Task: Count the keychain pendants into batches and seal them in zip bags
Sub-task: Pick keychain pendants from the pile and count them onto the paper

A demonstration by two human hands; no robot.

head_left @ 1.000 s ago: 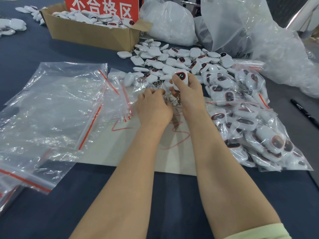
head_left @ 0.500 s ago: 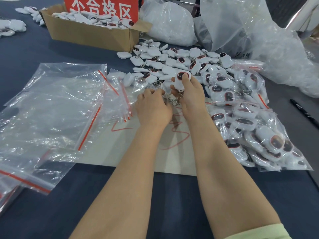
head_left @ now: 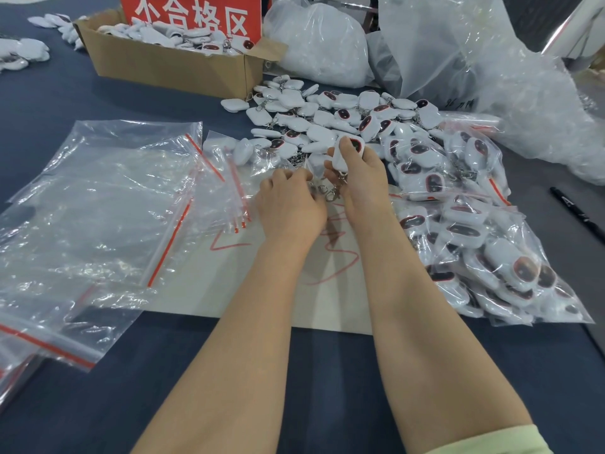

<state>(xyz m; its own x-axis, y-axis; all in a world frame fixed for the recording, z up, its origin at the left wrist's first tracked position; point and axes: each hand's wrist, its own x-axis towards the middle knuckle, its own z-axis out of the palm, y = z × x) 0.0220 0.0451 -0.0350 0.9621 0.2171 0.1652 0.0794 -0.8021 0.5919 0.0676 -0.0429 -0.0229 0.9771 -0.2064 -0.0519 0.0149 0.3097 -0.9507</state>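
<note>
Right hand (head_left: 360, 181) fingers pinching pendant (head_left: 355, 146), left hand (head_left: 289, 208) fingers curled on clasps (head_left: 330, 193)

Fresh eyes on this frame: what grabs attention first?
A heap of white pendants lies mid-table at the back, where the right hand pinches one pendant and the left hand curls beside it. Filled bags pile up on the right, empty zip bags spread on the left, and a cardboard box with a red sign stands back left.
</note>
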